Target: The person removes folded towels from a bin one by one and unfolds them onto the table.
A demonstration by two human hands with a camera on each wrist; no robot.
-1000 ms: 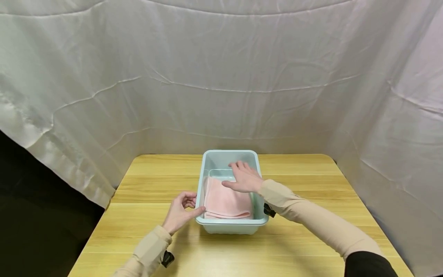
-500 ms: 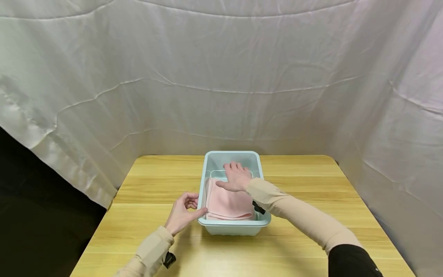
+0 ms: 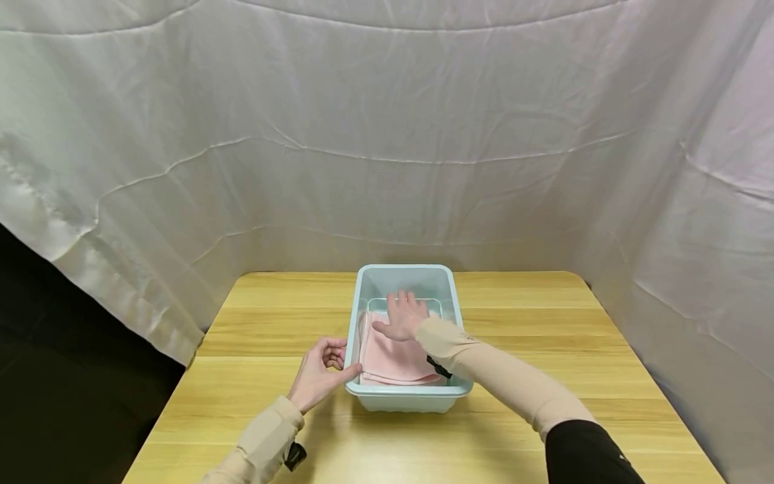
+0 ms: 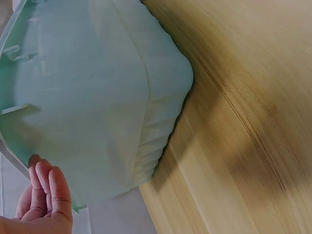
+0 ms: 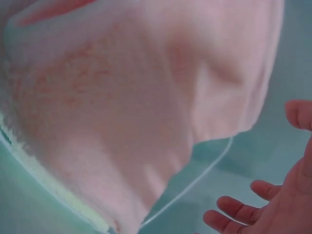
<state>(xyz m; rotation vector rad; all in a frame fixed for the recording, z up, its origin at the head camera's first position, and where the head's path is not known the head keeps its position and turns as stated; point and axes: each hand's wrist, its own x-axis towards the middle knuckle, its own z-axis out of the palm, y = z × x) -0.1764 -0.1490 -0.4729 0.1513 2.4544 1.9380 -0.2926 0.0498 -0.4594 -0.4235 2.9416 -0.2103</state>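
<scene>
While the left hand (image 3: 320, 374) pinches the edge of the bin (image 3: 406, 402), the right hand (image 3: 400, 320), fingers spread, is over the pink cloth (image 3: 396, 363) inside (contact? can't tell). Best: brace the bin, use light, flat-palmed touches so folds don't shift.

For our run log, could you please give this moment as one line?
left hand: holds blue bin at rim | right hand: spread over bin | pink cloth: folded, inside bin

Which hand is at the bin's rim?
The left hand, with its thumb on the rim of the bin; the right hand extends over the pink cloth, fingers spread.
</scene>
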